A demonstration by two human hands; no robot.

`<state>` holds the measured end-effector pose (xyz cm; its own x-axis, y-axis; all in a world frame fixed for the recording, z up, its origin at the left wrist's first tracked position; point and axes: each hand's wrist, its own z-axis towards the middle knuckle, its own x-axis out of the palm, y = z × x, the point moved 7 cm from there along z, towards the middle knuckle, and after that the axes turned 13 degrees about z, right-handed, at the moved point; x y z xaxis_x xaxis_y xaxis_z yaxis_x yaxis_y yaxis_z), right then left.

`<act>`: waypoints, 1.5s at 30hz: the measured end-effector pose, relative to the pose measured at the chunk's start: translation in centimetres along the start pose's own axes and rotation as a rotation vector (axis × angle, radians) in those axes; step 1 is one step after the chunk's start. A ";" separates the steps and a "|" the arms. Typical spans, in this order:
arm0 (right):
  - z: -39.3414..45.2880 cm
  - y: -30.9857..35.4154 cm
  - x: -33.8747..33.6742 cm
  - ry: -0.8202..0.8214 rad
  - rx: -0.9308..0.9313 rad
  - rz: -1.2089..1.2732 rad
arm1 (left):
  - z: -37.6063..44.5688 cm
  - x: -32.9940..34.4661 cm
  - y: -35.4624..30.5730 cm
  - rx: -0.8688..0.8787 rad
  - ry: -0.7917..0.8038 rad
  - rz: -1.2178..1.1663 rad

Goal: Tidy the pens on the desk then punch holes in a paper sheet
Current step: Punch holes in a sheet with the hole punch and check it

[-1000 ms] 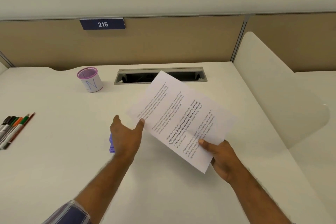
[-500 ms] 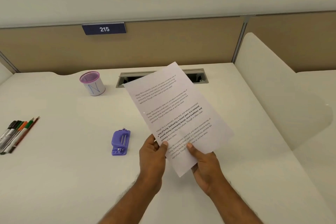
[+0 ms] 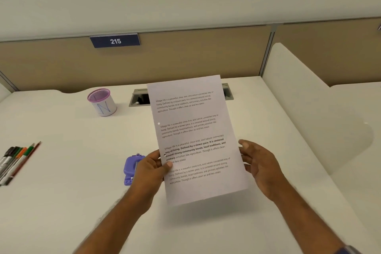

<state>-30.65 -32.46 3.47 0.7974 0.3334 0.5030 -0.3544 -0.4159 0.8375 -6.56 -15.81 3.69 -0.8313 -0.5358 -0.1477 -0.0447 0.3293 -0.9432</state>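
Above the desk (image 3: 61, 202) your left hand (image 3: 149, 168) pinches the paper sheet (image 3: 195, 140) while your right hand (image 3: 258, 163), fingers relaxed, only steadies its edge; one-sided pinch risks sag or crease before the punch (image 3: 131, 168).

A white desk (image 3: 61, 202) meets a tan partition (image 3: 195, 55) at 12 o'clock; a white divider (image 3: 309, 109) stands at 3 o'clock.

1. Paper sheet (image 3: 195, 140) held above the desk (image 3: 61, 202), between left hand (image 3: 149, 168) and right hand (image 3: 258, 164).
2. Hole punch (image 3: 131, 168) left of sheet.
3. Pens (image 3: 15, 162) far left.
4. Cup (image 3: 102, 102) behind punch.
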 end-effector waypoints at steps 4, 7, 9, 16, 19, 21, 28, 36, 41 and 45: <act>0.5 0.1 0.9 0.007 -0.033 -0.129 | 0.3 0.8 -0.4 -0.007 0.080 0.032; 0.7 0.2 0.3 -0.109 -0.082 -0.173 | 0.8 1.3 -0.5 -0.013 0.086 0.054; 0.8 0.3 -0.2 -0.145 -0.103 -0.211 | 1.1 1.9 -0.6 -0.017 0.096 0.076; 1.5 2.0 -1.5 -0.180 -0.172 -0.311 | 3.4 4.1 -0.6 -0.113 0.033 0.090; 2.0 2.5 -2.2 -0.207 -0.182 -0.323 | 4.5 4.9 -0.7 -0.166 -0.031 0.101; 2.4 2.8 -2.9 -0.239 -0.178 -0.329 | 5.2 5.6 -1.1 -0.171 -0.040 0.141; 4.7 4.1 -6.4 -0.318 -0.045 -0.256 | 8.2 9.3 -3.2 -0.165 0.047 0.183; 8.2 6.5 -10.1 -0.423 -0.012 -0.322 | 13.1 13.5 -4.2 -0.249 0.058 0.105; 10.6 8.3 -13.0 -0.532 -0.023 -0.349 | 15.2 16.8 -3.1 -0.342 0.109 0.053; 12.4 9.4 -15.0 -0.581 -0.006 -0.372 | 16.7 19.5 -2.6 -0.415 0.134 0.043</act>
<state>-39.91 -51.92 1.13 0.9984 -0.0552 -0.0125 -0.0080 -0.3564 0.9343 -13.47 -40.07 -1.73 -0.9005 -0.4184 -0.1187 -0.2045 0.6481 -0.7336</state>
